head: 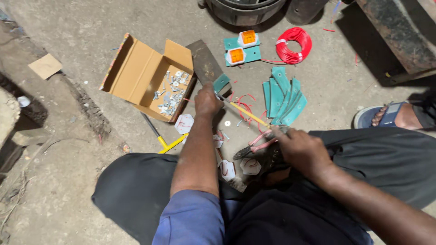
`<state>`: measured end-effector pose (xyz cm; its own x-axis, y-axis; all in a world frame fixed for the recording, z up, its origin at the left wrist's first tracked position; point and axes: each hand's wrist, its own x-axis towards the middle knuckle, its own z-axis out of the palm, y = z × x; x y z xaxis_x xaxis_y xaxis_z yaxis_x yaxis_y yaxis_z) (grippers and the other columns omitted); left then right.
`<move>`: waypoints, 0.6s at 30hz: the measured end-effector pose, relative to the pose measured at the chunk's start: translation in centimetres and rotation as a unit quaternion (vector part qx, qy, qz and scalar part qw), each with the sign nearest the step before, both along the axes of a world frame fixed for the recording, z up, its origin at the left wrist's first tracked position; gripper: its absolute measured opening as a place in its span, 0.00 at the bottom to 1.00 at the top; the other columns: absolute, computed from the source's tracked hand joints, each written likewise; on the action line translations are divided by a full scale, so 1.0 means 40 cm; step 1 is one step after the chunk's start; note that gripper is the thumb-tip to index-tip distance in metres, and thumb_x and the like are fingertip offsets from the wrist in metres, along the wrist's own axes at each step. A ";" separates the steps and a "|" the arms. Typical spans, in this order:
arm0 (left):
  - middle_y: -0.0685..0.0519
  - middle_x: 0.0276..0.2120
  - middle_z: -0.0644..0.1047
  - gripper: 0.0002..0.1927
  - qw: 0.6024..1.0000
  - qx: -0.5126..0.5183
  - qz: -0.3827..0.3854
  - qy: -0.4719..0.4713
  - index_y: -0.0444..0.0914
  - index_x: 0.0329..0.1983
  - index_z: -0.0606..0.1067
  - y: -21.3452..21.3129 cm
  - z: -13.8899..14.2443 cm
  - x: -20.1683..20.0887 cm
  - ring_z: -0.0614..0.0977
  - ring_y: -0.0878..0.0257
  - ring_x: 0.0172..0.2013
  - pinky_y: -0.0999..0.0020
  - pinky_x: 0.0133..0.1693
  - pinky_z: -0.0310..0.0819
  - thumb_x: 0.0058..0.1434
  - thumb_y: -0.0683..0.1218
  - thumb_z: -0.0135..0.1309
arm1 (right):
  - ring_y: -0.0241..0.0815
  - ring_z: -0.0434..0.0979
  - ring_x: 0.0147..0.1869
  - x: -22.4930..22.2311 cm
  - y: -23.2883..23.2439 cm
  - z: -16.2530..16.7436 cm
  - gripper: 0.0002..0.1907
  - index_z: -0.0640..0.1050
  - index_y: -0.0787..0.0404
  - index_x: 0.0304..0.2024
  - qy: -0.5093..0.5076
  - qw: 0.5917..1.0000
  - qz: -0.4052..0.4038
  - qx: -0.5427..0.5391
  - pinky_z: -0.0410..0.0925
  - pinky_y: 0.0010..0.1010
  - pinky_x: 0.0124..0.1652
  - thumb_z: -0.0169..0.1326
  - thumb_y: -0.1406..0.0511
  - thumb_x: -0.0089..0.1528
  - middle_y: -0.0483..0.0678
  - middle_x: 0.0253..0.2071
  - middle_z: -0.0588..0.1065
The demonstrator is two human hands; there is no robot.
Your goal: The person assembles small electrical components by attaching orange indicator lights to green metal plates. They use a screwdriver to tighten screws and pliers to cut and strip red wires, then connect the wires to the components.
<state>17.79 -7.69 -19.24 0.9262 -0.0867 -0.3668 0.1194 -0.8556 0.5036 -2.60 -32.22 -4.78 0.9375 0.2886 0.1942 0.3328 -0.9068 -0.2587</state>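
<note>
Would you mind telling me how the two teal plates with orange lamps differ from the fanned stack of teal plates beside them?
The two lamp plates each carry an orange lamp; the fanned stack carries none. The lamp plates lie flat and nearly side by side near the red wire coil; the stack's plates overlap, closer to the right hand. Both are teal and rest on the concrete floor.

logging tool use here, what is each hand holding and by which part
The left hand grips a screwdriver by its handle, hidden in the fist; the yellow shaft sticks out. The right hand holds pink-handled pliers by the handles.
</note>
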 end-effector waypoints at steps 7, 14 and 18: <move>0.41 0.48 0.79 0.32 0.998 0.021 -0.045 -0.028 0.37 0.49 0.71 0.001 -0.013 -0.003 0.78 0.44 0.53 0.49 0.53 0.72 0.42 0.44 0.72 | 0.43 0.77 0.33 0.020 -0.010 -0.082 0.17 0.77 0.53 0.58 0.508 0.688 -0.196 0.479 0.70 0.35 0.30 0.52 0.59 0.68 0.47 0.38 0.77; 0.42 0.50 0.77 0.34 0.999 -0.019 -0.011 -0.028 0.38 0.50 0.69 0.007 0.007 0.002 0.77 0.43 0.53 0.48 0.52 0.72 0.41 0.44 0.73 | 0.42 0.77 0.31 0.040 -0.006 -0.010 0.16 0.78 0.55 0.58 0.351 0.856 -0.135 0.355 0.70 0.36 0.29 0.51 0.61 0.68 0.48 0.34 0.76; 0.43 0.53 0.75 0.37 1.000 0.001 0.006 0.006 0.39 0.53 0.67 -0.003 0.015 -0.001 0.76 0.43 0.53 0.46 0.50 0.71 0.41 0.44 0.73 | 0.44 0.76 0.27 0.022 -0.001 0.029 0.18 0.78 0.52 0.59 0.016 0.996 0.002 -0.093 0.69 0.36 0.25 0.51 0.60 0.67 0.48 0.29 0.74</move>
<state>17.74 -7.80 -18.65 0.9229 -0.0743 -0.3777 0.1361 -0.8548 0.5007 -1.71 -32.25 -3.62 0.9410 0.3213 0.1060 0.3314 -0.9385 -0.0971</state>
